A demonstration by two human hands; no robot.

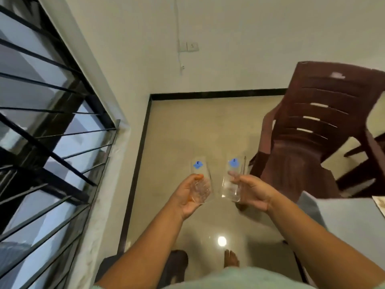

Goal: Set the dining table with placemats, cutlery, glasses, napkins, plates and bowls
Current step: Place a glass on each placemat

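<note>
Two clear, tall drinking glasses with small blue stickers near their rims are in mid-carry at the centre of the frame, one in each hand, above a glossy beige tiled floor [187, 126]. The left hand [188, 193] has its grip curled round the base and lower wall of the left-hand clear glass [201, 180], thumb on top and fingers beneath, so that the glass tips forward and away. The right hand [253, 192] pinches the lower wall of the right-hand clear glass [234, 180] between thumb and fingers, and that glass also leans, its mouth pointing toward the upper part of the frame. The two glasses sit near each other without touching. A pale grey bench [341, 217], probably the dining table, shows only as a corner at the right edge, behind which stands a dark brown slatted plastic chair [316, 122]; a black-barred window [45, 113] fills the left. The step in hand looks like bringing the glasses across to that bench. To do it well, both glasses should probably be turned upright before they come down, kept apart so they do not clink, swung clear of the chair back, and set down base first, one after the other, with each grip loosened only once the base rests flat.
</note>
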